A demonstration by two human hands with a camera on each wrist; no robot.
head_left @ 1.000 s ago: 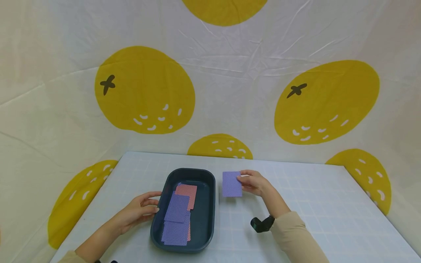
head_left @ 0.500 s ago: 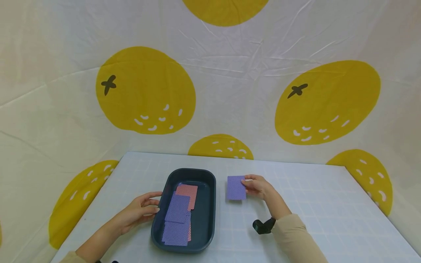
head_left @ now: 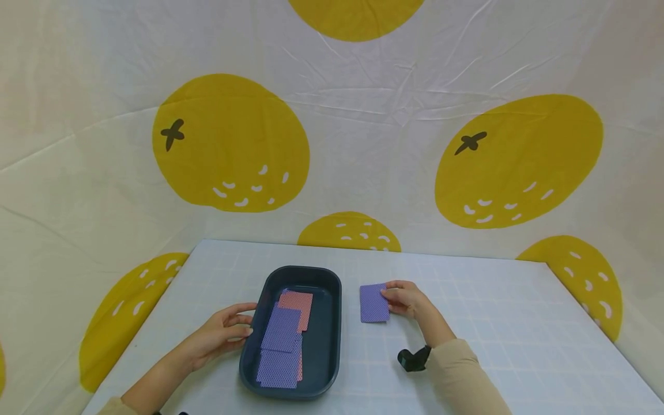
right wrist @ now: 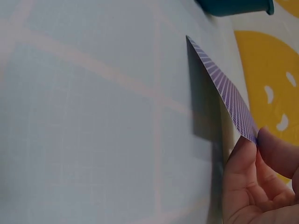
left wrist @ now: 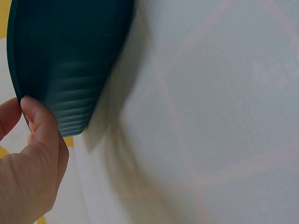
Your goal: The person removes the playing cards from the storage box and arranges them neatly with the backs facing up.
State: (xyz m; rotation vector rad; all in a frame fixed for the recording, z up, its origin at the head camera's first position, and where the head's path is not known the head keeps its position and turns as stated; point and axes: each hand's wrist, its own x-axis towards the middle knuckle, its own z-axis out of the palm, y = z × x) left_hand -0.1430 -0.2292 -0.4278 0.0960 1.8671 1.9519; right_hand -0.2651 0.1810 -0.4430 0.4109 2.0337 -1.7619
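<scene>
My right hand [head_left: 410, 300] pinches a purple-patterned playing card [head_left: 372, 303] by its right edge, just right of the tray. In the right wrist view the card [right wrist: 229, 95] slants over the tabletop, its far corner close to the surface; whether it touches cannot be told. My left hand [head_left: 218, 334] holds the left rim of a dark blue tray [head_left: 335, 323]. The left wrist view shows thumb and fingers [left wrist: 42, 116] on either side of that rim. Inside the tray, purple-backed cards [head_left: 280, 328] overlap red-backed cards [head_left: 303, 302], patterned backs up.
A pale checked cloth covers the table [head_left: 493, 334]. Behind it hangs a white sheet [head_left: 363, 144] printed with large yellow fruit shapes. A black wrist camera [head_left: 413, 359] sits below my right hand.
My right hand has moved the purple card slightly right and down toward the tabletop. The left hand stays at the tray's rim, and the cards in the tray look the same.
</scene>
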